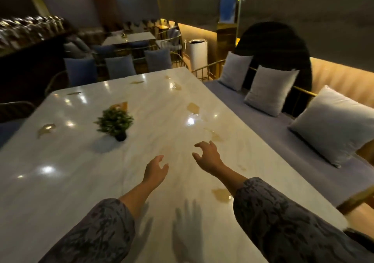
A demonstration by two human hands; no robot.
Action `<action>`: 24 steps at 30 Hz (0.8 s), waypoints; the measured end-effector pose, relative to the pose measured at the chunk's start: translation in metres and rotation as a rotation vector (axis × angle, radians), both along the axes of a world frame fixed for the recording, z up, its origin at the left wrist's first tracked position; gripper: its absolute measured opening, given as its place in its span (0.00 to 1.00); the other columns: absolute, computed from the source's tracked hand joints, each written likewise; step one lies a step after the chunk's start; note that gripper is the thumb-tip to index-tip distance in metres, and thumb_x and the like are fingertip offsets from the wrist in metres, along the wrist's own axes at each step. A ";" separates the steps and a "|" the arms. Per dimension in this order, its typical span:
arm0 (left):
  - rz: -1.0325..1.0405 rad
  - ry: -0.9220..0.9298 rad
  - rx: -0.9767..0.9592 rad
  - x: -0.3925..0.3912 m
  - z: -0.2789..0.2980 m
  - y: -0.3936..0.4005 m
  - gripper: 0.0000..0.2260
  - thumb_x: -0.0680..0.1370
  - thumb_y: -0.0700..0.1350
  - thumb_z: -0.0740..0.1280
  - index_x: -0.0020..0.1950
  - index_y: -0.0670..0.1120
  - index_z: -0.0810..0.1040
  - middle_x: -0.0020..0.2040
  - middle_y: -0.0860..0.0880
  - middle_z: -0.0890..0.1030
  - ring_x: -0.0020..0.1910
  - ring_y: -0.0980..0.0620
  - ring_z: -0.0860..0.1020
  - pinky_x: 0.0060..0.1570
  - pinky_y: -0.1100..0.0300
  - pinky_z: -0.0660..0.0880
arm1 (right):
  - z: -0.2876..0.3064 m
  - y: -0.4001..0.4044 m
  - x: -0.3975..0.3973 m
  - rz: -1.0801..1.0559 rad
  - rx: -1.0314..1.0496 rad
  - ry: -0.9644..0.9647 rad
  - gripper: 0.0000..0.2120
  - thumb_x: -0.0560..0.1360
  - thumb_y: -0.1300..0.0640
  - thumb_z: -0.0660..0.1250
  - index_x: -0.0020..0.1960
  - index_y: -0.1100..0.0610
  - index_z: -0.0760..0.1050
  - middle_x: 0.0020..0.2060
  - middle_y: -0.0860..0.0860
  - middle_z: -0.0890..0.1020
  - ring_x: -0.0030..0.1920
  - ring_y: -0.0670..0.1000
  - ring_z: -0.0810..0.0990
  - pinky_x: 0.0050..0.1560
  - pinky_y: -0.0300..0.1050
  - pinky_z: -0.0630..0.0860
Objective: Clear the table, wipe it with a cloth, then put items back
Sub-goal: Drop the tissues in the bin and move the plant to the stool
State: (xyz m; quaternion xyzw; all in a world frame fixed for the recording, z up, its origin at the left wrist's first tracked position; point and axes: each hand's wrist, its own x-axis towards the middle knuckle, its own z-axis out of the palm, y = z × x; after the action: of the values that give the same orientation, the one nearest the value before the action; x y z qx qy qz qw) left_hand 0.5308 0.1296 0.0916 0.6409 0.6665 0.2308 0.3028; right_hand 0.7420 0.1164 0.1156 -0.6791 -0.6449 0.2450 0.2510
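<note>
A long glossy marble table (81, 181) fills the view. A small green plant in a black pot (116, 124) stands on it, left of centre. Brownish liquid stains mark the top, one (221, 195) by my right forearm and another (193, 107) further out. My left hand (154, 170) hovers above the table's middle with loosely curled fingers, holding nothing. My right hand (207, 156) hovers just to its right, fingers also loosely bent and empty. Both hands are well right of and nearer to me than the plant. No cloth is in view.
A bench (253, 109) with grey cushions (332, 133) runs along the table's right side. Blue-cushioned chairs (119, 66) stand at the far end, with another table (129, 37) behind. A white cylindrical bin (198, 55) stands at the back.
</note>
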 end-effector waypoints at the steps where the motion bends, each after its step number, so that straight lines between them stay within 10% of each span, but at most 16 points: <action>1: 0.017 -0.004 -0.005 -0.020 -0.001 -0.001 0.22 0.80 0.45 0.65 0.73 0.42 0.67 0.71 0.43 0.71 0.69 0.44 0.70 0.65 0.55 0.68 | 0.000 0.002 -0.021 0.021 -0.001 -0.005 0.22 0.80 0.48 0.62 0.71 0.53 0.67 0.73 0.51 0.66 0.78 0.58 0.49 0.74 0.57 0.57; 24: 0.363 -0.056 -0.120 -0.250 -0.046 -0.020 0.23 0.80 0.45 0.66 0.73 0.43 0.66 0.71 0.43 0.70 0.69 0.44 0.70 0.64 0.56 0.68 | -0.035 0.084 -0.248 0.277 -0.183 0.029 0.24 0.78 0.49 0.66 0.71 0.53 0.66 0.67 0.55 0.73 0.63 0.56 0.74 0.63 0.56 0.73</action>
State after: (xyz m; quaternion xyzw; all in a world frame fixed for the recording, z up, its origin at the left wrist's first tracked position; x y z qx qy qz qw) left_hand 0.2804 0.1099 0.0454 0.4842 0.7752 0.2591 0.3123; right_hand 0.4939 0.2007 0.0802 -0.6000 -0.7038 0.3445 0.1611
